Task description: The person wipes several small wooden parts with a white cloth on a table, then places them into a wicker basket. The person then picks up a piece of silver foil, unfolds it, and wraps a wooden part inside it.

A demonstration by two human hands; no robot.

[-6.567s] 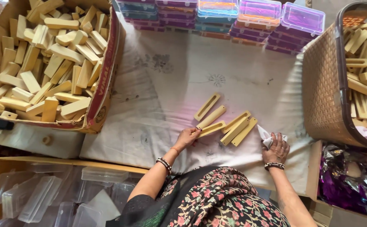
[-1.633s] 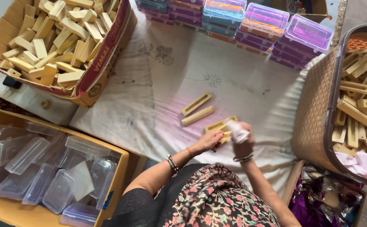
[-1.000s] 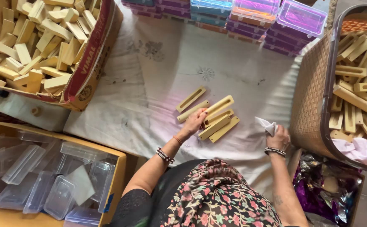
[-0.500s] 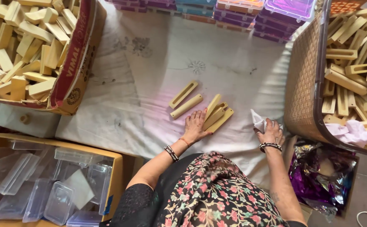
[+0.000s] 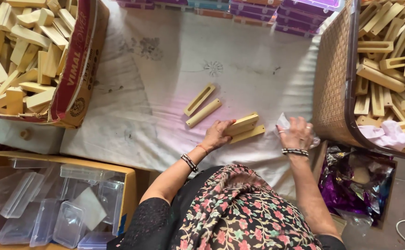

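since earlier, left hand gathered wooden blocks, fingers spread; right hand clutches cloth.

small packing workshop | wooden pieces in cardboard box | stacked plastic cases

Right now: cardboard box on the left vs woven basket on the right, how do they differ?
The cardboard box has flat red printed walls; the woven basket has tan wicker walls with a dark rim. The box holds plain solid blocks; the basket holds slotted pieces plus a crumpled pink cloth. Both are heaped with pale yellow pieces and flank the white cloth.
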